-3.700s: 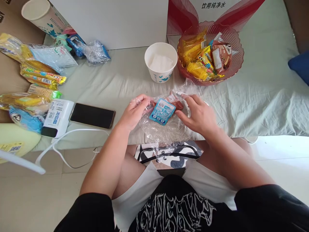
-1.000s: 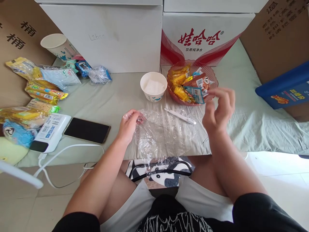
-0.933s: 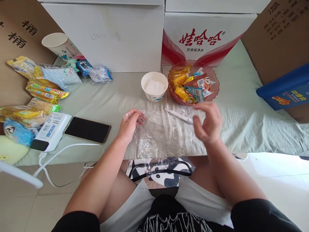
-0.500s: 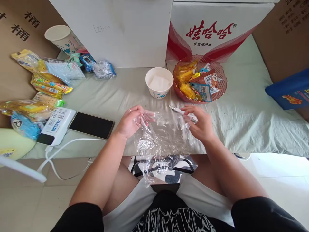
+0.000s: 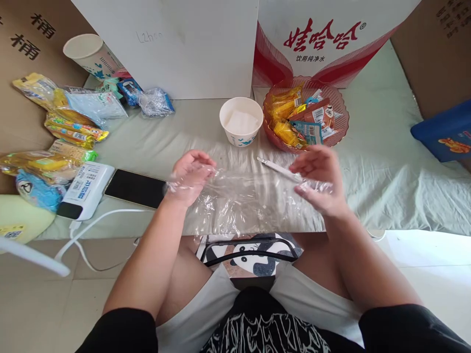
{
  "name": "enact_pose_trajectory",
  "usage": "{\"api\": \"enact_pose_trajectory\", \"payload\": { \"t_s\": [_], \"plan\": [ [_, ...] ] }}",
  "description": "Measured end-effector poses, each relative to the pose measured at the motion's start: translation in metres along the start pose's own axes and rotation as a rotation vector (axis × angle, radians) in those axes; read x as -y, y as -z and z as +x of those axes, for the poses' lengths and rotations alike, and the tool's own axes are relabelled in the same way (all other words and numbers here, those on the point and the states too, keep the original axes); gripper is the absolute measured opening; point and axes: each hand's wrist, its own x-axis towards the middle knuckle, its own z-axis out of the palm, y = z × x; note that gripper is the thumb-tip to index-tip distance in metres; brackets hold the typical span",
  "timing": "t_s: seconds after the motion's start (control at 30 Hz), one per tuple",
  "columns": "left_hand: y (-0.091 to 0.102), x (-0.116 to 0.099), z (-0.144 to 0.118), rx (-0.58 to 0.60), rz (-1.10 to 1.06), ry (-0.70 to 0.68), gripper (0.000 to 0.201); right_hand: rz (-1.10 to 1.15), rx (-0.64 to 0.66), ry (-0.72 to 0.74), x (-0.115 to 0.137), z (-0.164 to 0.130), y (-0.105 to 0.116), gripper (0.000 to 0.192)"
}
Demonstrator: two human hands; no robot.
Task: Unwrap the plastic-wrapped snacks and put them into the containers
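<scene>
A crinkled sheet of clear plastic film [image 5: 235, 198] stretches between my two hands above the cloth-covered surface. My left hand [image 5: 189, 179], fingers curled, has the film over its fingers and wrist. My right hand [image 5: 320, 179] holds the other side, thumb and fingers curved apart with film drawn across them. A slim white and silver cutter [image 5: 277, 169] lies on the cloth, its rear end beside the right hand's fingers. Beyond the film stands a paper bowl [image 5: 241, 142] with something white inside. Right of it, a pink ribbed bowl [image 5: 340, 130] holds several wrapped snacks.
At left lie a dark phone [image 5: 136, 189], a white power bank [image 5: 86, 189] with a cable, and several packaged snacks [image 5: 75, 130]. A paper cup [image 5: 88, 56] leans behind them. White boxes [image 5: 165, 49] close off the back; a blue package [image 5: 445, 132] is at right.
My hands have moved apart, the left to the left and the right to the right, spreading the film wider. The film's lower end has risen from over my lap.
</scene>
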Motion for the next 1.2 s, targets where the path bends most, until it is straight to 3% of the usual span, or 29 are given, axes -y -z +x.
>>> {"api": "enact_pose_trajectory", "payload": {
  "t_s": [0.07, 0.13, 0.2, 0.3, 0.4, 0.47, 0.63, 0.67, 0.8, 0.97, 1.2],
  "plan": [
    [0.0, 0.0, 0.002, 0.045, 0.098, 0.071, 0.036, -0.113, 0.243, -0.055, -0.004, 0.001, 0.002, 0.037],
    [0.001, 0.0, 0.002, 0.1, 0.262, 0.167, 0.033, -0.212, 0.32, -0.131, -0.006, 0.001, 0.002, 0.031],
    [0.002, -0.002, 0.001, 0.085, 0.316, 0.177, 0.039, -0.187, 0.212, -0.192, -0.003, 0.0, 0.003, 0.032],
    [0.004, -0.008, -0.003, 0.051, 0.21, 0.147, 0.049, -0.095, 0.099, -0.27, 0.002, 0.0, 0.003, 0.043],
    [0.005, -0.011, -0.004, 0.189, 0.297, 0.318, 0.05, -0.108, 0.12, -0.393, 0.002, 0.002, 0.003, 0.048],
    [0.006, -0.012, -0.004, 0.214, 0.36, 0.355, 0.041, -0.039, 0.049, -0.436, 0.0, 0.004, 0.002, 0.051],
    [0.004, -0.01, 0.001, -0.097, 0.078, -0.055, 0.034, 0.189, -0.185, -0.433, -0.004, 0.007, 0.002, 0.054],
    [0.004, -0.01, 0.001, -0.108, 0.055, -0.066, 0.035, 0.19, -0.193, -0.447, -0.005, 0.008, 0.003, 0.055],
    [0.003, -0.012, -0.001, -0.002, 0.136, 0.1, 0.027, 0.165, -0.209, -0.464, -0.011, 0.008, 0.006, 0.049],
    [0.006, -0.014, 0.0, -0.024, -0.101, -0.03, 0.026, 0.147, -0.224, -0.457, -0.014, 0.006, 0.009, 0.04],
    [0.011, -0.014, 0.007, -0.017, -0.203, 0.047, 0.021, 0.157, -0.187, -0.421, -0.012, 0.008, 0.02, 0.034]
  ]
}}
